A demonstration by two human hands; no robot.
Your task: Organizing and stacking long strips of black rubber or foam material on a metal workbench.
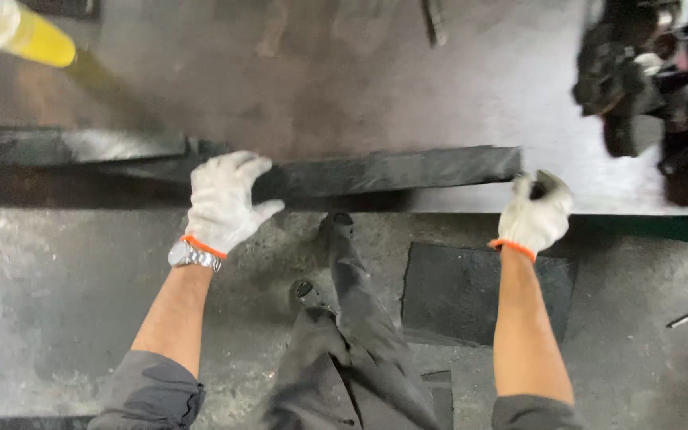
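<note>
1. Two dark trouser legs (352, 334) stand on the grey concrete floor (57, 302), beside a flat black rubber mat (455, 291).
2. Left hand (222, 203), white knit glove, lies fingers spread on the long dark flat metal bar (376, 171).
3. Right hand (537, 215), gloved, curls closed around the bar's right end.
4. Bar lies along the edge of the worn steel sheet (344, 87).
5. Far left: yellow cylinder (39, 37).

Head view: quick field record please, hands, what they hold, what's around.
left hand: white work glove, palm and fingers resting on the long dark bar
right hand: white work glove, curled at the bar's end
bar: lies across the metal bench
watch: on left wrist
yellow handle: top left
dark mat: on the floor
</note>
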